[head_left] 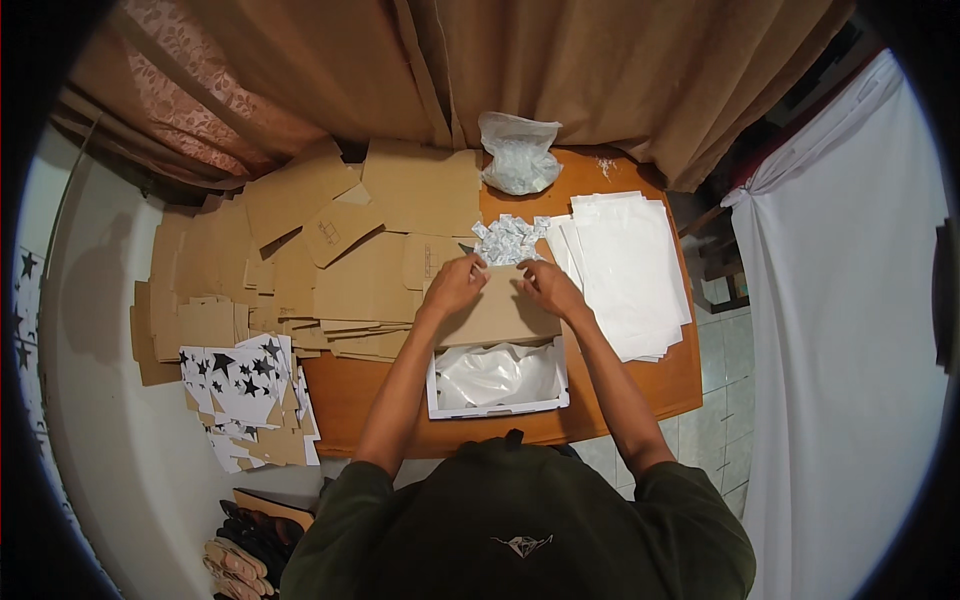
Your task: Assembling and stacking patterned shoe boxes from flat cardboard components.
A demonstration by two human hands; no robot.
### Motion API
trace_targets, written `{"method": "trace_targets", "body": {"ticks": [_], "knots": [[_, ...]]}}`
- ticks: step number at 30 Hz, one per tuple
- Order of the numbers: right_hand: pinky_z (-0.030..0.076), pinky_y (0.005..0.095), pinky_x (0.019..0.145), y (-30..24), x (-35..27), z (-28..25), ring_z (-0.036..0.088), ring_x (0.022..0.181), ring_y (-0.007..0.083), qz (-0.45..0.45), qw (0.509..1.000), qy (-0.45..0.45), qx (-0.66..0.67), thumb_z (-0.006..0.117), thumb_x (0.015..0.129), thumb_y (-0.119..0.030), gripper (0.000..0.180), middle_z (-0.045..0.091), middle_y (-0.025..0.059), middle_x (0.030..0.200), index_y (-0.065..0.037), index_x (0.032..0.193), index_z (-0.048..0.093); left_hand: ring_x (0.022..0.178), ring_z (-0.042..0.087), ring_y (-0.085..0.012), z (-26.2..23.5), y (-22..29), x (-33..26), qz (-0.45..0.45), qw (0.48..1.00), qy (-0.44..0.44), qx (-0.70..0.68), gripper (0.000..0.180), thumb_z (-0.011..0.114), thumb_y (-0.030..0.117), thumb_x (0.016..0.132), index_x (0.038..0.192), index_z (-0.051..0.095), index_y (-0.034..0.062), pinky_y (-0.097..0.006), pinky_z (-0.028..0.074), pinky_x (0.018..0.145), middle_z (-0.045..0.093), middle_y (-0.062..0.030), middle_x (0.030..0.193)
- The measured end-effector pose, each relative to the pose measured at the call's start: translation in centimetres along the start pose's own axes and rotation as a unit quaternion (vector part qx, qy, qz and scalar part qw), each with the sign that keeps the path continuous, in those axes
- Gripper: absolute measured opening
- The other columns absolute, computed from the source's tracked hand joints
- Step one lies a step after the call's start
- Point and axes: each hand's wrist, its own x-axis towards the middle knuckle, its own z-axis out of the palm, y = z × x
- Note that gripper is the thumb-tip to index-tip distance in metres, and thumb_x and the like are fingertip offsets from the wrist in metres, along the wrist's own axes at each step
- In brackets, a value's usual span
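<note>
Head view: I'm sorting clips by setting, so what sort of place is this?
Probably a home packing corner: a wooden table stacked with flat cardboard blanks, white sheets and small sachets, curtains behind.

Brown curtain (560, 70) across top of frame, white sheet (850, 330) hanging right. Wooden table (360, 395) centre. Tiled floor (725, 400) lower right.

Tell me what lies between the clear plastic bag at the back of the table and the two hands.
In the head view, a loose pile of small white sachets lies between the plastic bag and the hands, left hand and right hand, which grip the box's brown flap.
</note>
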Motion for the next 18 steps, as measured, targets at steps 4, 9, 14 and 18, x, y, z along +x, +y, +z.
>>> {"method": "trace_targets", "body": {"ticks": [4,9,14,18], "knots": [[0.054,0.045,0.084,3.5,5.0,1.7,0.069,0.093,0.0366,-0.007,0.998,0.026,-0.057,0.065,0.091,-0.011,0.028,0.071,0.0208,0.097,0.0,0.117,0.067,0.089,0.072,-0.0327,1.3,-1.3,5.6,-0.044,0.998,0.034,0.016,0.018,0.065,0.012,0.09,0.103,0.069,0.0003,-0.041,0.056,0.08,0.073,-0.0195,0.093],[0.053,0.048,0.087,5.6,9.1,4.7,0.067,0.1,0.0404,0.025,0.998,-0.02,-0.049,0.062,0.088,-0.007,0.028,0.07,0.0233,0.103,-0.006,0.115,0.069,0.095,0.071,-0.0377,3.9,-5.4,9.7,-0.096,0.994,0.025,0.035,0.018,0.061,0.006,0.089,0.103,0.069,0.0002,-0.044,0.055,0.083,0.073,-0.0236,0.1],[0.054,0.0489,0.079,7.2,10.8,7.1,0.069,0.091,0.0405,-0.049,0.995,0.036,-0.08,0.062,0.085,-0.008,0.021,0.07,0.0208,0.094,-0.007,0.102,0.073,0.081,0.068,-0.0294,5.5,-8.1,11.1,-0.084,0.993,-0.003,0.083,0.023,0.074,0.005,0.078,0.099,0.067,-0.001,-0.04,0.054,0.073,0.069,-0.0152,0.086],[0.052,0.046,0.081,8.1,11.0,6.9,0.067,0.092,0.0379,-0.012,0.997,0.036,-0.072,0.063,0.083,-0.006,0.015,0.069,0.0198,0.094,-0.004,0.094,0.073,0.079,0.068,-0.0251,5.9,-6.4,11.4,-0.08,0.994,-0.013,0.074,0.024,0.078,0.004,0.074,0.092,0.063,0.0004,-0.037,0.054,0.071,0.068,-0.0115,0.084]]}}
